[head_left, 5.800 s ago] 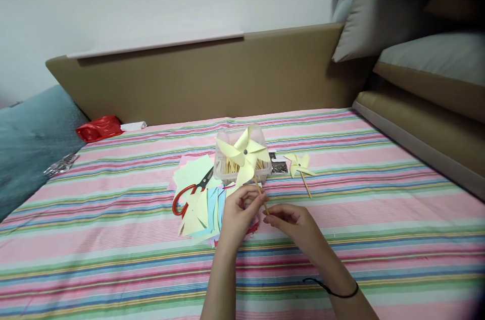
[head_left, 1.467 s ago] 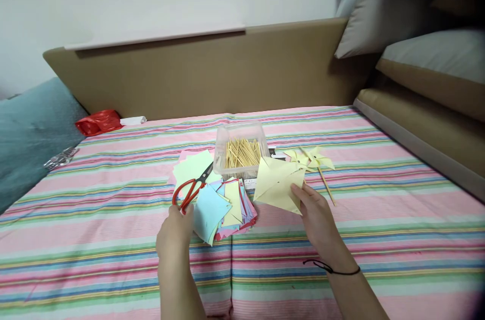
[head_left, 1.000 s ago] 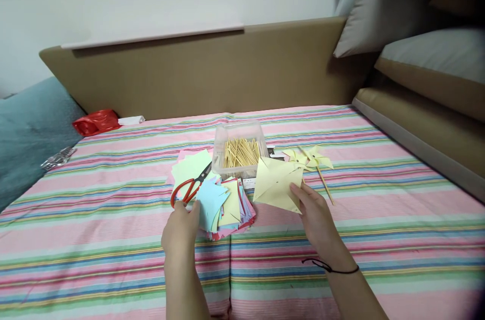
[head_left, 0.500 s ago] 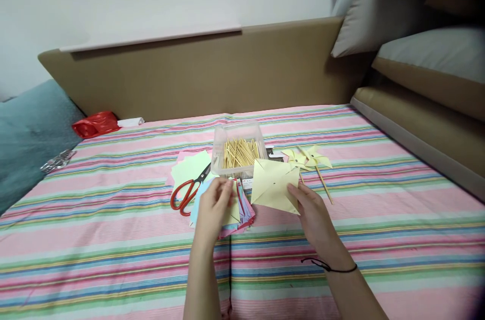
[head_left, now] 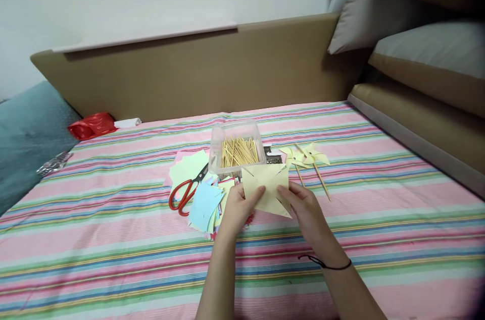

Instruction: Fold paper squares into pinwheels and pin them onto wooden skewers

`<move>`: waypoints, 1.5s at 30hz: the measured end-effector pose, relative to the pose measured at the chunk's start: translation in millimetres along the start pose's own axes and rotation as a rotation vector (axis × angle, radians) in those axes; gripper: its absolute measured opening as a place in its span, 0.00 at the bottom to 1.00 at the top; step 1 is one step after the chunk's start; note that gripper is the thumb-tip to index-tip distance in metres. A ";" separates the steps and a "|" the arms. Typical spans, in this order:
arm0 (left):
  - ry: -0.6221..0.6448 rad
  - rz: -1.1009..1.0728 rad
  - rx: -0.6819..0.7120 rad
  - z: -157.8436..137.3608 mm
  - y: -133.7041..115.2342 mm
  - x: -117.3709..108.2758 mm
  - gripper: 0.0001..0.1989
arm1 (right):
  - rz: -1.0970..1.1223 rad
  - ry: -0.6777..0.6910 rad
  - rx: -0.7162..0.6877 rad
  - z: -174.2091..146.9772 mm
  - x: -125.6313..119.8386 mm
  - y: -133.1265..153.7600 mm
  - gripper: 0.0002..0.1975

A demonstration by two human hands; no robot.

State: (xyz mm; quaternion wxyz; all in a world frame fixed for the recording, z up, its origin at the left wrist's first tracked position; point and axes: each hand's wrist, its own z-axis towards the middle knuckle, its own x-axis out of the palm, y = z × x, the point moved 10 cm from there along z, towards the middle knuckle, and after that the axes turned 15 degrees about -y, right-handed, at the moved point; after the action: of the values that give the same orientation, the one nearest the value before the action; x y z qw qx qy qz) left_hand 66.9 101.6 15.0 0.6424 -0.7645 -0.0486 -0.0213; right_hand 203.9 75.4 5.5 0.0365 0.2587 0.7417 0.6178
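Note:
A square sheet of pale yellow paper point(head_left: 267, 178), slit inward from its corners, is held up between both hands. My left hand point(head_left: 239, 204) grips its left side, thumb on the face. On the right side my right hand point(head_left: 303, 204) pinches the same sheet, thumb in front; the fingers behind are hidden. Beneath and left of my left hand lies a pile of slit paper squares, a light blue sheet point(head_left: 205, 206) on top. Red-handled scissors point(head_left: 187, 194) rest beside them on pale green paper point(head_left: 185, 171).
Behind the sheet stands a clear plastic box point(head_left: 215, 151) of wooden sticks point(head_left: 238, 152). Two yellow paper pinwheels point(head_left: 311, 154) on sticks lie to the right. Everything sits on a striped cloth point(head_left: 113, 239). A red plastic bag point(head_left: 93, 125) is far left; cushions point(head_left: 428, 57) border the right.
My left hand has moved right from the paper pile and taken hold of the yellow sheet. The sheet and right hand have shifted slightly left.

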 end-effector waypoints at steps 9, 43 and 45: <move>0.015 -0.153 -0.064 1.5 2.5 -3.0 0.19 | -0.013 0.005 0.010 3.0 -4.6 -4.7 0.13; -0.119 -0.057 -0.015 4.1 1.2 -13.4 0.21 | -0.038 -0.059 -0.076 9.3 -13.4 3.7 0.13; -0.132 -0.045 0.006 5.0 1.0 -15.0 0.20 | -0.045 -0.044 -0.073 8.2 -11.1 3.2 0.13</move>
State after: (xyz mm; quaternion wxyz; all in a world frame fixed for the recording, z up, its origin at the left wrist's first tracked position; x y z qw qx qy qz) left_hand 52.0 105.7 11.7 0.6395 -0.7611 -0.1079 0.0150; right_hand 217.6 78.3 3.6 0.0762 0.2541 0.7234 0.6374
